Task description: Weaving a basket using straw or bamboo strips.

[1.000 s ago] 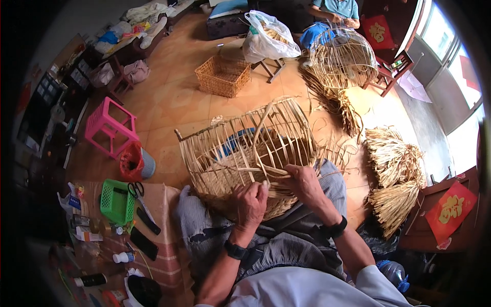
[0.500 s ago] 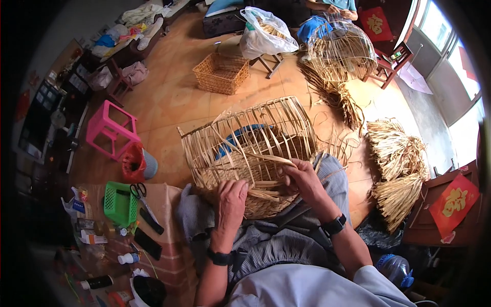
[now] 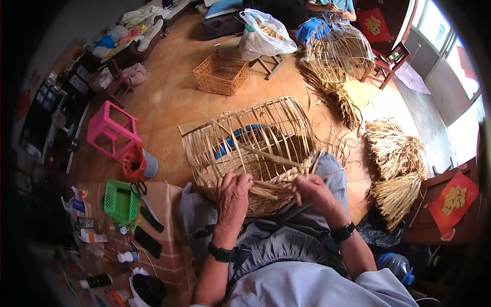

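Observation:
A half-woven straw basket [image 3: 204, 158] lies tilted across my lap, with upright strips on its far side and a dense weave on the near side. My left hand [image 3: 232, 197] is closed on the basket's near edge, its thumb and fingers pressing straw strands there. Just right of it, a thick plaited band [image 3: 284, 176] runs along that edge. Over the opening stretches a long straw strip [image 3: 266, 156], reaching the band's right end. Beside that end is my right hand [image 3: 319, 194], fingers bent and smeared by motion; whatever they hold is unclear. Something blue [image 3: 230, 146] shows through the strips.
Left of me, a cloth-covered table [image 3: 174, 220] bears a green plastic basket [image 3: 120, 209], scissors [image 3: 146, 202] and bottles. Beyond stand a pink stool [image 3: 97, 128] and a bin [image 3: 148, 166]. Straw bundles [image 3: 394, 148] lie at right. Another person's hands [image 3: 332, 8] work at a wire-like frame [image 3: 342, 51].
My right hand has moved slightly down and right, away from the strip it was pinching. That strip now lies lower, against the plaited band. My left hand stays on the edge.

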